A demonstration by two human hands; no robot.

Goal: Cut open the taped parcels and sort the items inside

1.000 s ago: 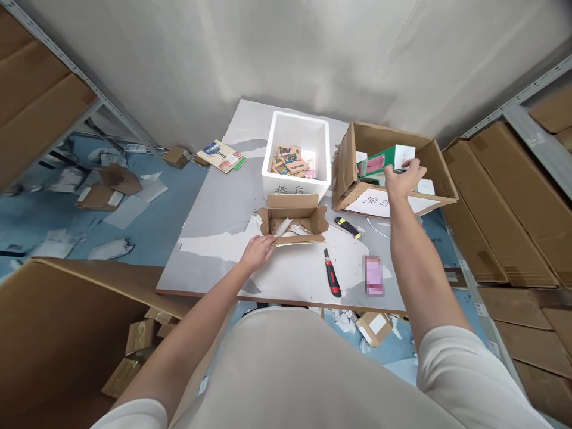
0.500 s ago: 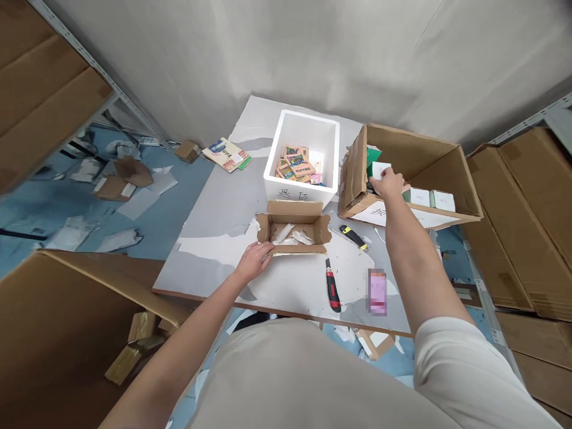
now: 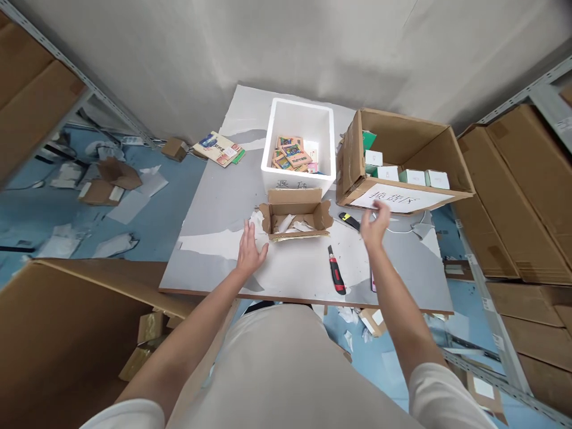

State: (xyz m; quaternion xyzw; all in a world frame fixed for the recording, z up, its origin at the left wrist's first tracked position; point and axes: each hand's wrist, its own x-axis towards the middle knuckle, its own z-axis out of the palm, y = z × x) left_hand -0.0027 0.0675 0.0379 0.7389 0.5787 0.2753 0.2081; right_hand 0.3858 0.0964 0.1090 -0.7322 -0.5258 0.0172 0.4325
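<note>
My left hand (image 3: 251,250) hovers over or rests on the table just left of a small open cardboard box (image 3: 295,231), its fingers spread and holding nothing. Crumpled white paper (image 3: 292,224) lies inside that box. My right hand (image 3: 375,225) is empty with its fingers apart, in front of a large cardboard carton (image 3: 406,193) with a handwritten white label. White-topped small boxes (image 3: 413,177) stand in the carton. Beside my right hand lies a yellow-and-black utility knife (image 3: 349,221); nearer me is a red-and-black utility knife (image 3: 336,274).
A white foam box (image 3: 298,181) holding several colourful packets (image 3: 295,156) stands behind the small box. Booklets (image 3: 218,148) lie at the table's left edge. A big open carton (image 3: 67,333) is at lower left. Stacked cartons (image 3: 513,196) line the right; scraps litter the floor.
My right hand has let go of a white-topped box, now in the carton, and come back toward me. My left hand has left the small cardboard box's edge and moved left.
</note>
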